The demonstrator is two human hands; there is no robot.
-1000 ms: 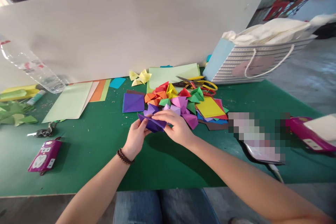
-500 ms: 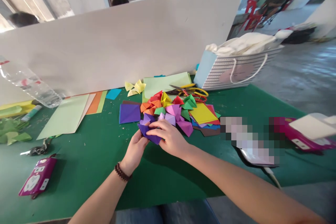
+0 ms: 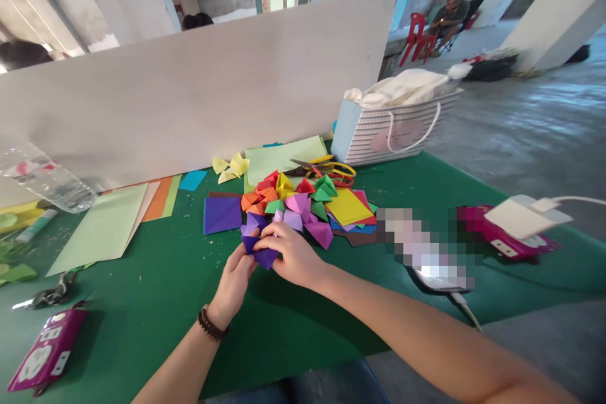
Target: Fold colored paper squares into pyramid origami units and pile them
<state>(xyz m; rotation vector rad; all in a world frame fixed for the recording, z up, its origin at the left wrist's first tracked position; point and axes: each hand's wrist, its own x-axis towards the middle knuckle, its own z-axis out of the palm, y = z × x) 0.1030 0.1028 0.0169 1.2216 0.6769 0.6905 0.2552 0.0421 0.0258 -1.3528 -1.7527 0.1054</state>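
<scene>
Grip: L hand (image 3: 237, 274) + R hand (image 3: 293, 255) both pinched down on folded purple paper (image 3: 266, 257), just nearside of the folded-paper heap (image 3: 297, 204).
Fingers are drawn in to abt the paper's thickness, no real gap. L hand has the left end, prob. as a steady; R hand's fingers bend over the top, prob. so the creases sit flat. Looks lifted off the table (image 3: 293, 334), maybe for finger room; can't tell if it touches the heap. Purple squares (image 3: 222, 214) lie left of heap, yellow square (image 3: 349, 207) right of it, prob. for easy reach; scissors (image 3: 314, 168) behind heap, likely out of elbows' way.
</scene>
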